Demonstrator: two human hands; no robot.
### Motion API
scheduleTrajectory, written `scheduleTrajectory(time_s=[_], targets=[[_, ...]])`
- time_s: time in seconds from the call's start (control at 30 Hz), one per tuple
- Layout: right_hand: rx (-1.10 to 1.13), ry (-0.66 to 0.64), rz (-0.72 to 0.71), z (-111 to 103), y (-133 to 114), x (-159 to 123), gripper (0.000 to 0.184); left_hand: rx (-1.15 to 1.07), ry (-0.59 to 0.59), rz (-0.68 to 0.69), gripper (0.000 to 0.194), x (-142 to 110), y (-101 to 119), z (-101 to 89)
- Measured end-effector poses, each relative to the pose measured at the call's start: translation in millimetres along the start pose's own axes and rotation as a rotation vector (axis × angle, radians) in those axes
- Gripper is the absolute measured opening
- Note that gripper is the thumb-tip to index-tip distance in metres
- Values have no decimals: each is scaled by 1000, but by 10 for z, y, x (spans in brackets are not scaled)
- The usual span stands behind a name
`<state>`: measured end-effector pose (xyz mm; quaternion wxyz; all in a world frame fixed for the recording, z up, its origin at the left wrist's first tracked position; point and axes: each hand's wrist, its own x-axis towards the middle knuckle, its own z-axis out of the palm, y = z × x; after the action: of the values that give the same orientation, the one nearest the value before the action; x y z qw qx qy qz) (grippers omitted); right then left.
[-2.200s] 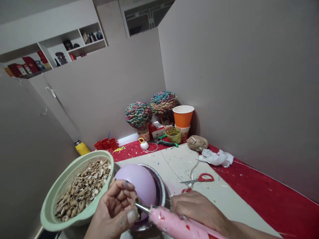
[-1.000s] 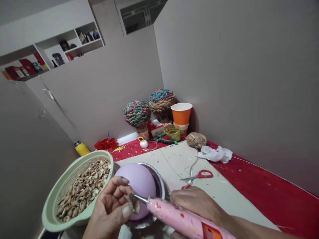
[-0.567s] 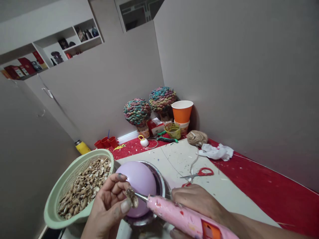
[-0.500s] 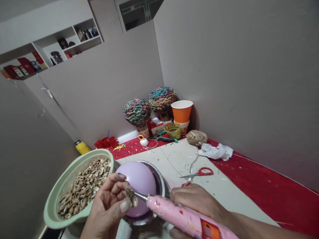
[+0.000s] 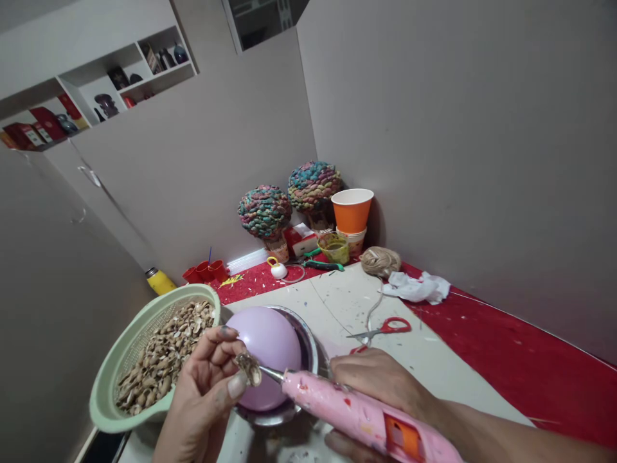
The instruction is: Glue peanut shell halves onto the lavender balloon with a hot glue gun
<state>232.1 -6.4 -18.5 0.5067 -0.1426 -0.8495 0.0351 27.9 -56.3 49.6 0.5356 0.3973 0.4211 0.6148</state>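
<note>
My left hand [image 5: 205, 392] pinches a small brown shell piece [image 5: 249, 368] between thumb and fingers, in front of a lilac balloon [image 5: 270, 350]. The balloon rests in a steel bowl [image 5: 308, 350]. My right hand [image 5: 380, 382] is wrapped round a pink glue gun [image 5: 357, 418]. The gun's metal nozzle touches the shell piece. A pale green colander [image 5: 139, 360] full of shell pieces sits just left of my left hand.
Red-handled scissors [image 5: 385, 328] lie on the white work board [image 5: 434, 366] beyond my right hand. Further back stand a twine ball [image 5: 380, 260], white crumpled cloth [image 5: 417, 287], orange cup [image 5: 352, 210], two yarn-covered balls [image 5: 289, 199], red cups [image 5: 205, 271] and a yellow bottle [image 5: 160, 281].
My view has tilted, so everything sits slightly higher in frame. Both hands keep their hold; the shell piece and gun nozzle have shifted a little left and up against the balloon.
</note>
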Motion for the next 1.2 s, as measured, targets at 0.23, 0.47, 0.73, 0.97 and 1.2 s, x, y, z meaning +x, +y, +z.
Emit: scheduleTrajectory(time_s=[0.23,0.47,0.73,0.97,1.2], targets=[[32,-13,14,27,15,-4,34,14,3,21,45,19,1,-20],[65,-50,13,31,-7,-15,33,22,26,37,46,19,-7,-8],[86,-64,1,44,26,-39,31,67,-19,25,42,49,-30,-89],[90,-65,44,64,34,-54,46,156,-24,99,43,50,-95,-137],[119,-47,46,54,30,-20,43,191,-44,125,40,64,-107,-151]])
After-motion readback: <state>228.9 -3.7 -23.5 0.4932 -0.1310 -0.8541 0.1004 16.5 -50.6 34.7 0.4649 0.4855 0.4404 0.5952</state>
